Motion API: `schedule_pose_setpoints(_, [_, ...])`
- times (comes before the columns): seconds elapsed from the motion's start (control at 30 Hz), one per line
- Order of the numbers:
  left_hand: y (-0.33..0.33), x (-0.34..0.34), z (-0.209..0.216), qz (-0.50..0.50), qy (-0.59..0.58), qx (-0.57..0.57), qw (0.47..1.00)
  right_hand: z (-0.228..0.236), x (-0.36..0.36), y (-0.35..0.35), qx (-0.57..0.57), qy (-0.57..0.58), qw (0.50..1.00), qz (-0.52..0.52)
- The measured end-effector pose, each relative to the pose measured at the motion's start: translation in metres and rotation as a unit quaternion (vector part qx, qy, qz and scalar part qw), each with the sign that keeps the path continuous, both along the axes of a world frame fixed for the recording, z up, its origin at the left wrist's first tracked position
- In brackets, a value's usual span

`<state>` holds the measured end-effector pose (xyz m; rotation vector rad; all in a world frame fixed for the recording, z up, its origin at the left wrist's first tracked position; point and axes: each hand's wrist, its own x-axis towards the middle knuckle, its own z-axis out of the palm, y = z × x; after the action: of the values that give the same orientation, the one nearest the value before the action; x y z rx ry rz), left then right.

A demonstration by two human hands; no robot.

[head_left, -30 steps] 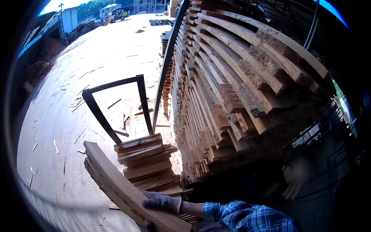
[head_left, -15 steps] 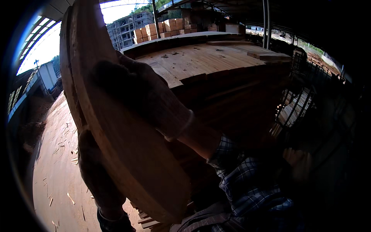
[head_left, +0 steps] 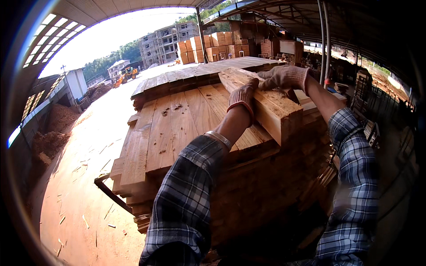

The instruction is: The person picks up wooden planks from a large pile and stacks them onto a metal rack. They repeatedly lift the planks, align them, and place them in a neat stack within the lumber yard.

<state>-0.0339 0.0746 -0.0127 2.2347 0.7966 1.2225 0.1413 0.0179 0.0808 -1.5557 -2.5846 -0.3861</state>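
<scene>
A thick wooden plank [head_left: 277, 110] lies lengthwise along the right part of a tall plank stack [head_left: 155, 128], with its sawn end toward me. My left hand [head_left: 243, 98], in a work glove, is closed over the plank's left edge, its fingertips hidden. From the right, my gloved right hand [head_left: 286, 78] reaches over the same plank and grips it, thumb and fingers bent around its far part. Side by side, the boards of the stack's top layer show knots and dark specks.
A second board stack [head_left: 208, 67] stands directly behind. A metal bar [head_left: 113, 195] juts out at the stack's lower left. Wood scraps litter the pale ground [head_left: 84, 177]. Steel posts [head_left: 325, 44] rise at the right, and bundled timber [head_left: 217, 44] stands farther back.
The plank, raised upright close to me before, is now down on the stack's right part. Both my hands have moved right and away from me with it.
</scene>
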Motion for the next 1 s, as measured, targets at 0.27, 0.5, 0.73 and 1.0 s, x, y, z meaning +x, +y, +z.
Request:
schedule_pose_setpoints(0.27, [-0.011,0.024,0.002,-0.096,-0.101,-0.184,0.973,-0.020,0.070,-0.006,0.169,0.099,0.963,-0.186])
schedule_pose_setpoints(0.5, [-0.027,0.024,0.020,-0.251,-0.469,-0.447,0.719,-0.023,0.010,-0.016,-0.006,0.363,0.931,0.025])
schedule_pose_setpoints(0.73, [-0.056,0.021,0.048,-0.257,-0.505,-0.255,0.783,-0.011,-0.014,-0.048,-0.153,0.552,0.811,0.120])
schedule_pose_setpoints(1.0, [-0.098,-0.056,0.076,-0.201,-0.412,-0.093,0.884,-0.006,-0.071,-0.059,-0.269,0.580,0.704,0.308])
